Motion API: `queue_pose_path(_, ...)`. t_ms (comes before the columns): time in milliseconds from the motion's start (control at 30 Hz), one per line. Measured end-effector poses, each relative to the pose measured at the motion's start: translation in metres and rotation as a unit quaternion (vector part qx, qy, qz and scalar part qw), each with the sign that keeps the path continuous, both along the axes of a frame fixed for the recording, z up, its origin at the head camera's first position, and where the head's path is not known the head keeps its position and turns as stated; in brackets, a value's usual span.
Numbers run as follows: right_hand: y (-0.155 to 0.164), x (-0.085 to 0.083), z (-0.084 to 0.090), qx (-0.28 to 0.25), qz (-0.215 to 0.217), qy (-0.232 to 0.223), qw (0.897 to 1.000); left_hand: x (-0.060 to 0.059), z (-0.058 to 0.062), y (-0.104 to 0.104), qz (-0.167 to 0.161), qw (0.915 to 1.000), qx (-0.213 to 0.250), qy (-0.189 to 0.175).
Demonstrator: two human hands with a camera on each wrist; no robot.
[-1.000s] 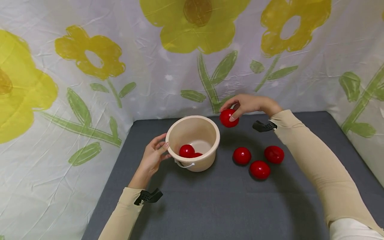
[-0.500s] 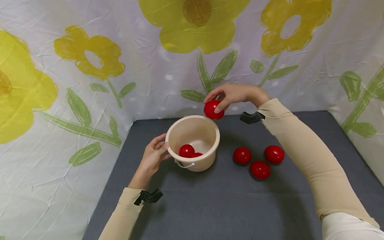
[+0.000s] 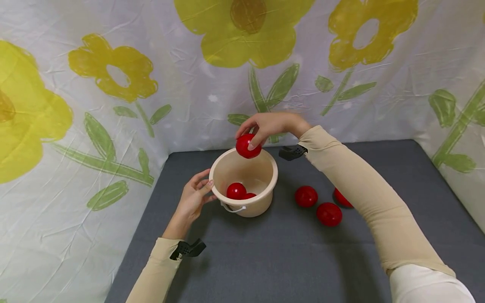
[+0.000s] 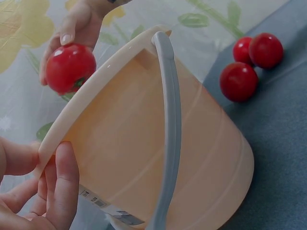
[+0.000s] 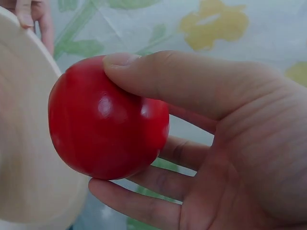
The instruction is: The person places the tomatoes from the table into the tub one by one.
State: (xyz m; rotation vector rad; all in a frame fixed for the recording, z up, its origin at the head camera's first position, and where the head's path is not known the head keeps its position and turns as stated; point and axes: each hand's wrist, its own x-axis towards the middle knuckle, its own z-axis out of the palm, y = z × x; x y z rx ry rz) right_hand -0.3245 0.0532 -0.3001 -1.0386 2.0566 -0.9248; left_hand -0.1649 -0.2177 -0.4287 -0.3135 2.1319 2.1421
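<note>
A cream plastic bucket (image 3: pixel 257 206) with a grey handle (image 4: pixel 171 124) stands on the table. My left hand (image 3: pixel 192 198) pinches its rim from the left, thumb on one side and fingertips on the outer wall. Above the far part of the bucket's mouth, my right hand (image 3: pixel 270 126) holds a shiny red tomato (image 3: pixel 248 149) between thumb and fingers. In the left wrist view a green stem end shows on this tomato (image 4: pixel 71 67). Inside the bucket lie a red tomato (image 3: pixel 236 190) and another one (image 3: pixel 249 195), partly hidden by the near rim.
Right of the bucket, three more red tomatoes rest close together: one nearest the bucket (image 3: pixel 306 196), one in front (image 3: pixel 329 214), and one (image 3: pixel 342 199) partly covered by the right sleeve. A flowered cloth (image 3: pixel 197 101) hangs behind the dark grey table (image 3: pixel 265 261).
My right hand has carried its tomato leftward, from right of the bucket to over its mouth, rising a little and then lowering. The left hand and bucket have stayed put.
</note>
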Motion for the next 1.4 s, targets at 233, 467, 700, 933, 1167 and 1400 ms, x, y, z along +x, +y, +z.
queue_pose_path(233, -0.015, 0.0, -0.013, 0.009, 0.013, -0.009, 1.0, 0.0, 0.002, 0.002, -0.002, 1.0, 0.005, 0.001)
queue_pose_path(467, -0.026, 0.0, -0.026, 0.028, 0.023, -0.018, 0.999, -0.001, 0.002, 0.001, 0.0, 0.9998, 0.019, 0.001)
queue_pose_path(700, -0.033, 0.0, -0.043, 0.057, 0.034, -0.036, 0.997, -0.001, 0.002, 0.002, 0.004, 0.9997, 0.025, 0.002)
queue_pose_path(933, -0.04, 0.0, -0.052, 0.072, 0.054, -0.027, 0.996, -0.003, 0.001, 0.002, 0.0, 0.9997, 0.022, 0.003)
queue_pose_path(1167, -0.045, 0.003, -0.063, 0.068, 0.094, -0.036, 0.993, -0.003, 0.001, 0.002, 0.001, 0.9998, 0.021, 0.003)
queue_pose_path(1400, -0.049, 0.008, -0.071, 0.075, 0.082, -0.063, 0.992, -0.002, 0.0, 0.002, -0.001, 0.9999, 0.016, 0.005)
